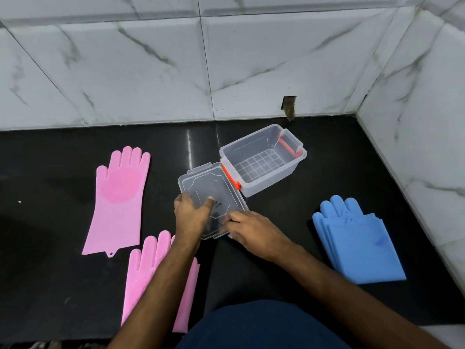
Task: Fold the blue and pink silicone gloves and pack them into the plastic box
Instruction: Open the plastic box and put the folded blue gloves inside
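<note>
The clear plastic box with orange latches stands open and empty on the black counter. Its clear lid lies just in front and to the left of it. My left hand grips the lid's left edge, thumb on top. My right hand pinches the lid's near right corner. One pink glove lies flat at the left. A second pink glove lies nearer, partly under my left forearm. The blue gloves lie stacked at the right.
The black counter ends at a marble-tiled back wall and a tiled side wall at the right. A small notch is cut into the back wall above the box.
</note>
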The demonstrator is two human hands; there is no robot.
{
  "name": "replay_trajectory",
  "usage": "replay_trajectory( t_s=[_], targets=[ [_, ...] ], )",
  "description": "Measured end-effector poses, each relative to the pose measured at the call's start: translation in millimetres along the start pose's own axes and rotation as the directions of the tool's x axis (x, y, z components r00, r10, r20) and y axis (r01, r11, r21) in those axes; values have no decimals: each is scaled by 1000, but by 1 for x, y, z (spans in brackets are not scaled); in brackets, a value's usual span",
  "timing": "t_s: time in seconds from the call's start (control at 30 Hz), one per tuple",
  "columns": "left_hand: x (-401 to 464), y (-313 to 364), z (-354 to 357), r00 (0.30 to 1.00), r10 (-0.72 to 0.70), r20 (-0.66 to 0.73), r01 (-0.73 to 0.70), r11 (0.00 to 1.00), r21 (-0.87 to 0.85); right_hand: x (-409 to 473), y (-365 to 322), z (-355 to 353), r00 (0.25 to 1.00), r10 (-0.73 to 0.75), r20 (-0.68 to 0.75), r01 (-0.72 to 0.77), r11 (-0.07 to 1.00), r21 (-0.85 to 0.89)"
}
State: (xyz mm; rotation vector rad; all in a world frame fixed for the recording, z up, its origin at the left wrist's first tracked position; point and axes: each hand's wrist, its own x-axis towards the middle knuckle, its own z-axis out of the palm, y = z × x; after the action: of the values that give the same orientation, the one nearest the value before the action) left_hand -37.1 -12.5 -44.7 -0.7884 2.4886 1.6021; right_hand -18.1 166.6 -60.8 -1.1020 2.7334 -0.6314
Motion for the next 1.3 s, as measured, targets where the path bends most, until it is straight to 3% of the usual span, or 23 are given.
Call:
replay_trajectory(
  t_s=[0.1,0.2,0.23,0.3,0.37,0.5,0.67,0.83,1.17,1.3],
  targets=[
    [-1,1,6,997,68,-25,-65,992,107,0,-1,-16,989,19,-144,-13,999,44],
    [-5,6,9,988,148,-32,-141,976,169,3,6,-43,866,112,-488,-97,994,55],
    [-7,9,10,983,181,-37,-173,972,160,5,12,-53,828,162,-537,-164,985,44],
    [-11,17,14,971,235,-42,-231,968,95,7,28,-72,834,277,-477,-338,940,-46],
    [-16,26,19,960,281,-17,-280,960,24,5,46,-82,870,384,-309,-444,883,-153],
    [-30,36,34,922,373,102,-363,927,-97,-6,64,-84,870,468,-154,-461,884,81],
    [-35,36,41,920,375,116,-364,925,-108,-33,74,-90,878,465,-112,-457,885,88],
    [-34,30,51,905,359,228,-347,933,-94,-48,70,-97,840,513,-179,-493,858,146],
    [-45,36,69,897,419,139,-422,907,-13,-71,46,-78,813,527,-249,-468,844,260],
    [-63,46,76,830,551,84,-557,818,143,-91,43,-84,698,555,-452,-445,831,333]
  ],
)
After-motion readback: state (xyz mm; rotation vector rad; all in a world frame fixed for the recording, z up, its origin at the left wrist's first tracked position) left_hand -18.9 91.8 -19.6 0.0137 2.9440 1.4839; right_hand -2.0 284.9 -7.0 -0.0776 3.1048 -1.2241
